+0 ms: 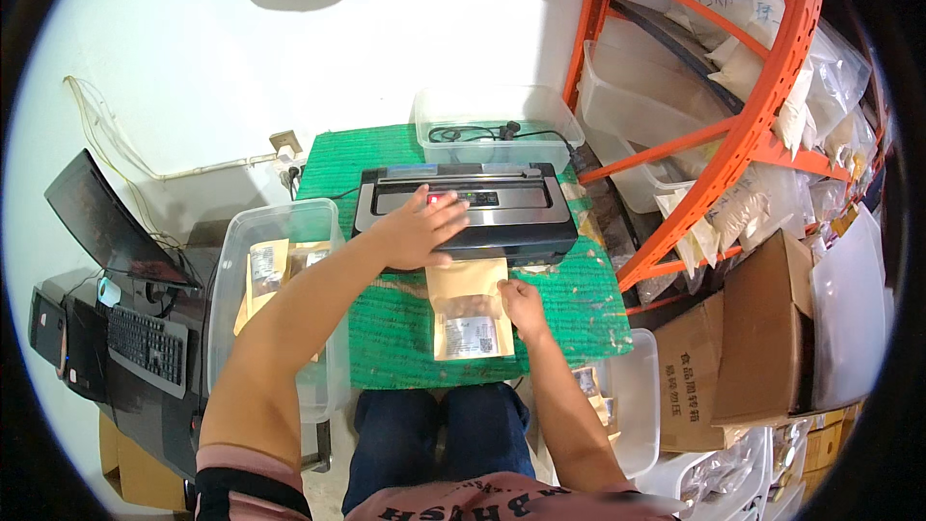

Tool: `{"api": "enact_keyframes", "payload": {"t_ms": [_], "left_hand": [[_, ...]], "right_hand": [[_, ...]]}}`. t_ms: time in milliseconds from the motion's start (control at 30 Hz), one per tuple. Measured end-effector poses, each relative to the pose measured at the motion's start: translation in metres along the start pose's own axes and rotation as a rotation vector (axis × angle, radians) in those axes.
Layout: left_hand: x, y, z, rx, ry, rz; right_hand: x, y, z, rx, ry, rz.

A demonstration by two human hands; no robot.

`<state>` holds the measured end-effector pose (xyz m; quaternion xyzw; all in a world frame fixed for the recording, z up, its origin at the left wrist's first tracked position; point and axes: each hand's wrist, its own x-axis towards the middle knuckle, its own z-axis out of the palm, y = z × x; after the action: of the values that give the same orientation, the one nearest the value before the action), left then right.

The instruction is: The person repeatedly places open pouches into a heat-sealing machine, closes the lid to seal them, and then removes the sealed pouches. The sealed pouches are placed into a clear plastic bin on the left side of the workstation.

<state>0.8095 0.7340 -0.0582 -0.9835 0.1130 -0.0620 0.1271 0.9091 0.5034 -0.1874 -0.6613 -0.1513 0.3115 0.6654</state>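
Note:
A silver and black vacuum sealer (pixel 516 218) stands on the green-covered table in front of me. My left hand (pixel 417 230) lies over its top near the control panel, fingers stretched out and holding nothing. A kraft paper pouch (pixel 469 289) with a clear window and a printed label lies flat before the machine. Its top edge goes under the sealer's front and is hidden there. My right hand (pixel 524 309) pinches the pouch's right edge between thumb and fingers.
Clear bins with similar pouches stand left (pixel 280 217) and lower right (pixel 637 396) of the table. Behind the sealer, a clear bin (pixel 492 106) holds a black cable. An orange shelf rack (pixel 743 150) and cardboard boxes (pixel 762 328) flank the right; a monitor (pixel 111 217) and keyboard (pixel 145 347) the left.

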Motion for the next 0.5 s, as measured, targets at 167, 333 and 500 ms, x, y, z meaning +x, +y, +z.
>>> {"api": "enact_keyframes", "payload": {"t_ms": [167, 333, 500], "left_hand": [[0.027, -0.015, 0.018, -0.186, 0.414, -0.554], [0.031, -0.014, 0.039, -0.122, 0.507, -0.794], [0.051, -0.005, 0.033, -0.148, 0.585, -0.348]], "right_hand": [[-0.017, -0.032, -0.010, -0.308, 0.019, 0.000], [0.024, -0.104, -0.028, -0.633, 0.461, -0.720], [0.104, -0.130, -0.024, -1.031, 0.595, -0.627]]}}
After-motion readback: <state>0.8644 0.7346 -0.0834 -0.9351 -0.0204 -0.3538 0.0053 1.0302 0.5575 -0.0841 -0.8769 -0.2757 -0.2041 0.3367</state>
